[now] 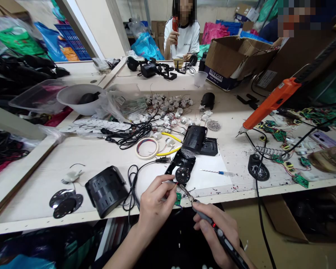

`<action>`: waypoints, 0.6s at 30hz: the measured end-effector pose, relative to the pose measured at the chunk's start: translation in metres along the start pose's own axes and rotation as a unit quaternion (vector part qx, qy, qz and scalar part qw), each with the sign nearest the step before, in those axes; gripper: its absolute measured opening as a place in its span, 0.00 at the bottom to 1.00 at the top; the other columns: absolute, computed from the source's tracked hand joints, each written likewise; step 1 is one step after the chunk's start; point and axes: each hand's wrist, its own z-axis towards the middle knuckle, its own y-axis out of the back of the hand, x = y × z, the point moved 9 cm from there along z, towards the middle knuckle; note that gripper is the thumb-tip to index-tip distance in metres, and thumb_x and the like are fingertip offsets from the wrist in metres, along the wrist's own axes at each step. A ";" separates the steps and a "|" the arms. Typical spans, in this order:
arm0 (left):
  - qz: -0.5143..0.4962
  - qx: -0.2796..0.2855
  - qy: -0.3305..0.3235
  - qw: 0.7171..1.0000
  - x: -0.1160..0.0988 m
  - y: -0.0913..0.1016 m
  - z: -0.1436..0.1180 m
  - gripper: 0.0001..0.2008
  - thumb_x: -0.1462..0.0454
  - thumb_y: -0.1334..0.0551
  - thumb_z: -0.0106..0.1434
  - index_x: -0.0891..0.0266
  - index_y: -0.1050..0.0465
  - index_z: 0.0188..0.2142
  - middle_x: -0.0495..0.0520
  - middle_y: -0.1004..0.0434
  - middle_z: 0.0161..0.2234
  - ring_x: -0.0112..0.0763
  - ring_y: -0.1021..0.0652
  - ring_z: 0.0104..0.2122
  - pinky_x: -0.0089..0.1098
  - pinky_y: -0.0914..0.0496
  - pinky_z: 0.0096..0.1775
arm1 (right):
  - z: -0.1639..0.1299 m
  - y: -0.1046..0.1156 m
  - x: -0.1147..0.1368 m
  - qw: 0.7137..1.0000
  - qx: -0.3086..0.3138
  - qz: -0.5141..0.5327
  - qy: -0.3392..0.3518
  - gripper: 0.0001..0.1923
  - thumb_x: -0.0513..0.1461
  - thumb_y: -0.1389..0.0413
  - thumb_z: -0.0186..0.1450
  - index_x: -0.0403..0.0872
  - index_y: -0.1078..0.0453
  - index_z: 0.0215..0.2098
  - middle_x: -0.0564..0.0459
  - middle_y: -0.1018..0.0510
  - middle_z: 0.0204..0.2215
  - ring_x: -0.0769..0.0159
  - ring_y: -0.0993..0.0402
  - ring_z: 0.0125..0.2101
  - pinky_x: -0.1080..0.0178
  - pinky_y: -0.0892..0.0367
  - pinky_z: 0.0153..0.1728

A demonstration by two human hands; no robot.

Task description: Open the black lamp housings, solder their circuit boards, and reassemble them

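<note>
A long pale workbench (39, 194) runs left to right. At its near edge both forearms come up from below, meeting over a small green circuit board (178, 198). The left hand (156, 203) is bent at the wrist, fingers curled nearly closed, thumb and forefinger pinching the circuit board and a thin red wire at its top. The right hand (217, 233) lies lower and to the right, fingers wrapped tight round a dark soldering iron (212, 228), held like a pen and slanting up-left so its tip meets the board. Just beyond the board lies a black plastic housing (182, 166) with a round disc. At the far right stands a cardboard box (232, 59) printed "BLUE GIRL". An orange glue gun (271, 101) hangs over the right of the bench, a tape roll (147, 148) left of centre.
</note>
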 end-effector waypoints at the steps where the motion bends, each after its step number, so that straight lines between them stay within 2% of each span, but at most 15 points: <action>1: 0.001 -0.001 -0.001 1.000 0.000 0.000 0.000 0.08 0.70 0.40 0.65 0.62 0.26 0.29 0.56 0.21 0.39 0.28 0.19 0.32 0.23 0.28 0.28 | 0.000 0.000 0.000 1.000 -0.002 -0.001 0.002 0.18 0.33 0.50 0.69 0.48 0.32 0.56 0.54 0.22 0.32 0.70 0.22 0.28 0.68 0.25 0.32; 9: 0.010 0.003 0.006 1.000 0.001 -0.001 0.001 0.09 0.69 0.40 0.65 0.62 0.26 0.29 0.56 0.20 0.39 0.26 0.20 0.30 0.24 0.28 0.27 | 0.001 -0.001 0.001 1.000 0.012 -0.008 0.008 0.19 0.33 0.50 0.69 0.48 0.33 0.57 0.52 0.21 0.32 0.67 0.22 0.29 0.66 0.24 0.32; 13: 0.010 0.013 0.021 1.000 0.004 -0.003 -0.001 0.08 0.69 0.40 0.65 0.62 0.26 0.29 0.56 0.21 0.41 0.26 0.20 0.30 0.23 0.28 0.27 | -0.001 0.005 0.009 0.999 0.020 -0.012 0.026 0.19 0.33 0.50 0.68 0.49 0.32 0.56 0.52 0.21 0.31 0.67 0.22 0.28 0.66 0.24 0.32; 18: 0.007 -0.002 0.012 1.000 0.003 -0.002 0.000 0.09 0.69 0.40 0.65 0.62 0.27 0.28 0.56 0.21 0.39 0.27 0.20 0.29 0.24 0.29 0.27 | -0.003 0.011 0.013 0.999 0.007 -0.031 0.031 0.18 0.33 0.50 0.67 0.48 0.30 0.54 0.52 0.20 0.30 0.66 0.21 0.27 0.65 0.23 0.31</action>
